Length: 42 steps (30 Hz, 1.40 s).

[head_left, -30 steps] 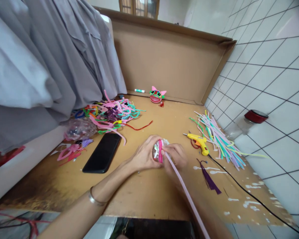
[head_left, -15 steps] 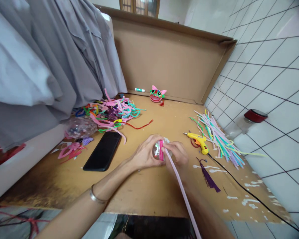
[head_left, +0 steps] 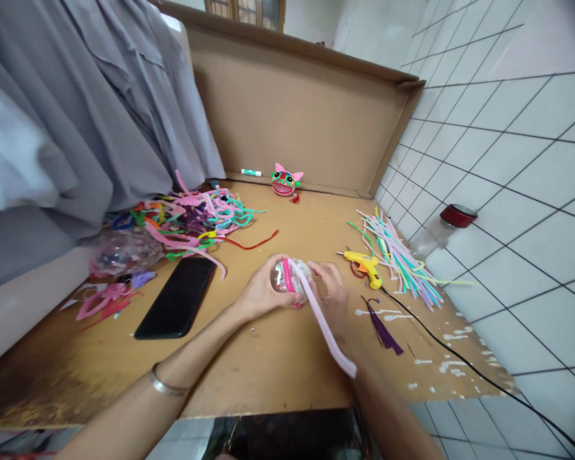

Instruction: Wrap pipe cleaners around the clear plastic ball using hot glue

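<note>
A clear, shiny plastic ball (head_left: 278, 278) with a bright pink pipe cleaner band (head_left: 288, 276) round it is held above the tabletop. My left hand (head_left: 259, 291) is closed round the ball's left side, thumb near the bottom. A pale lilac pipe cleaner (head_left: 323, 322) starts at the top of the ball beside the pink band and hangs across towards my right forearm, its end free. My right hand (head_left: 333, 291) is at the ball's right side with its fingers bent against it; the pipe cleaner and the blur partly hide the contact.
A yellow glue gun (head_left: 364, 265), a purple tassel (head_left: 383, 332) and a bundle of pipe cleaners (head_left: 400, 255) lie right. Left are a black phone (head_left: 175, 300) and a tangled pipe cleaner heap (head_left: 206, 214). A colourful animal-face ornament (head_left: 284, 181) and glue stick (head_left: 252, 172) stand behind.
My right fingers have come off the lilac pipe cleaner and moved to the ball's right side. The pipe cleaner's free end has swung up into view. The whole view has shifted.
</note>
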Each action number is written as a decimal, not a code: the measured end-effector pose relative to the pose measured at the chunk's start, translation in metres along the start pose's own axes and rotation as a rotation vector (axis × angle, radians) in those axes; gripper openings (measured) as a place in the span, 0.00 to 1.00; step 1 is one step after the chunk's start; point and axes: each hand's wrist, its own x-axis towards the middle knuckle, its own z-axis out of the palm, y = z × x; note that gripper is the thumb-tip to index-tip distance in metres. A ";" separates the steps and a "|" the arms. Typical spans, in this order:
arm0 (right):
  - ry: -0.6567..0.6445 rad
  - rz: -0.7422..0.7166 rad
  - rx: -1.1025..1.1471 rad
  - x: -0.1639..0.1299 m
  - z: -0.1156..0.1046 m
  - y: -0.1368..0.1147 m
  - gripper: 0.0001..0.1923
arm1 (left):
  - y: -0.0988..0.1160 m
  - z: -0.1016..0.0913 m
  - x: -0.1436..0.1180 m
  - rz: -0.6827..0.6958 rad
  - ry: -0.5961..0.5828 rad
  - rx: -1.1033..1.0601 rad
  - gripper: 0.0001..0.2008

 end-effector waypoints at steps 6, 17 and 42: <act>-0.029 0.248 -0.618 0.028 -0.026 0.055 0.19 | -0.006 0.000 0.003 -0.036 0.056 0.039 0.39; -0.265 0.546 -1.098 0.031 -0.049 0.095 0.33 | -0.009 -0.001 0.007 -0.037 0.074 0.063 0.38; 0.049 0.387 -0.652 0.036 -0.057 0.088 0.27 | 0.002 0.000 0.005 -0.065 0.033 0.015 0.41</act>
